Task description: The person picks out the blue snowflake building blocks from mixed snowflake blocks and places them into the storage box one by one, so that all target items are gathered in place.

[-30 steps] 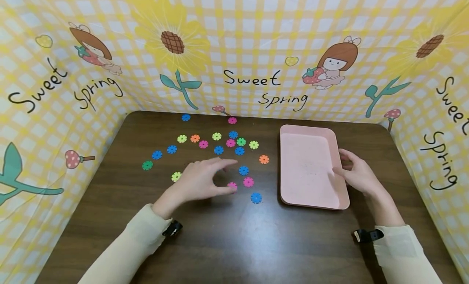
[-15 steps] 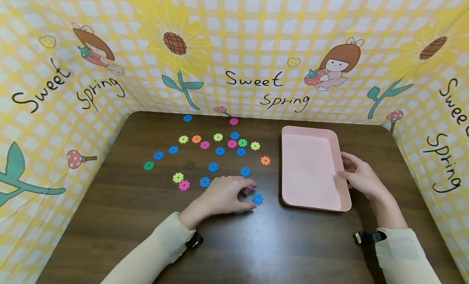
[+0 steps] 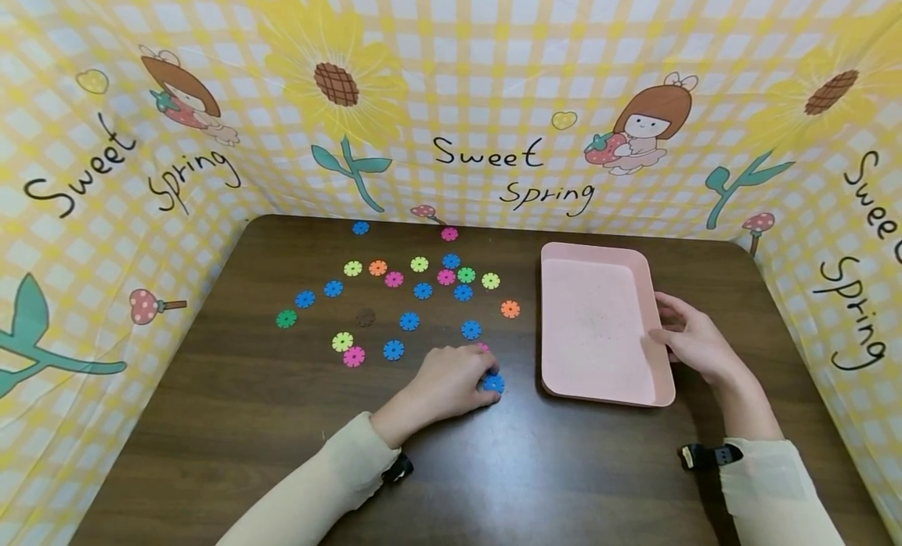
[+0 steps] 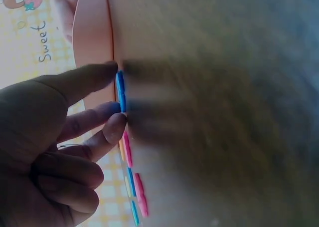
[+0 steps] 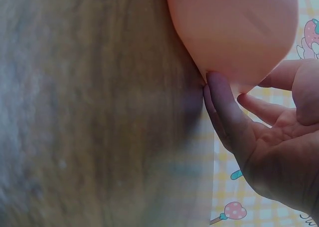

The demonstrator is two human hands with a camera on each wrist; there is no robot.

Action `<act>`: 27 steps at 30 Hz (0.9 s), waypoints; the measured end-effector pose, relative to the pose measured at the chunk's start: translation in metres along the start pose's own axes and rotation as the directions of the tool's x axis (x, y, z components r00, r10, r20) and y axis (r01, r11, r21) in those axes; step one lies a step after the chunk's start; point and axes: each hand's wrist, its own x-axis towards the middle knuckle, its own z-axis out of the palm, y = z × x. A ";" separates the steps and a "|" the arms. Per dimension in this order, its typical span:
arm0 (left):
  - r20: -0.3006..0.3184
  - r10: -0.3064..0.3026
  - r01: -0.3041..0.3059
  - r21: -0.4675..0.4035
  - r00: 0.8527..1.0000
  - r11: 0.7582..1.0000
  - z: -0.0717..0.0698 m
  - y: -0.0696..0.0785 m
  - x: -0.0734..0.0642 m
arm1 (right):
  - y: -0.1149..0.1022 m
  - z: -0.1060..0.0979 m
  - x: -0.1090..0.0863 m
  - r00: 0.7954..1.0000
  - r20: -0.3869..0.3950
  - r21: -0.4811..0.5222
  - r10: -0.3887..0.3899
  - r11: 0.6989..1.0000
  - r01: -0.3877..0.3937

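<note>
My left hand (image 3: 444, 381) has its thumb and fingertips around the edge of a blue notched plastic disc (image 3: 495, 384) low over the table. In the left wrist view that blue disc (image 4: 120, 90) shows edge-on between thumb and fingertips. A pink disc (image 3: 483, 348) is mostly hidden behind the hand. My right hand (image 3: 690, 334) grips the right side of a pink rectangular tray (image 3: 662, 374), thumb over the rim and fingers outside. The right wrist view shows my right-hand fingers (image 5: 224, 102) against the wall of the tray (image 5: 234, 32).
Several more notched discs lie scattered over the table's left and middle, among them a blue one (image 3: 470, 330), an orange one (image 3: 510, 309) and a brown one (image 3: 365, 317). A yellow checked cloth (image 3: 458, 84) stands around the back and sides of the dark wooden table (image 3: 451, 468).
My left hand has moved right and toward the front, from above the pink discs to the front blue disc, and its fingers have closed around it. My right hand stays at the tray.
</note>
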 end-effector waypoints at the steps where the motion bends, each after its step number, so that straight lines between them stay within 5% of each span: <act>1: 0.005 -0.004 0.004 0.003 1.000 1.000 0.000 0.001 0.000 | 0.000 0.000 0.000 1.000 0.000 -0.001 0.000 1.000 0.000; 18: 0.070 -0.070 0.070 -0.008 0.995 0.997 -0.002 0.011 0.002 | 0.000 -0.001 -0.002 1.000 0.002 0.007 -0.012 1.000 0.012; 27: 0.049 -0.070 0.071 -0.013 0.996 0.997 0.001 0.012 0.000 | 0.000 -0.001 -0.002 1.000 0.010 0.030 -0.025 0.999 0.025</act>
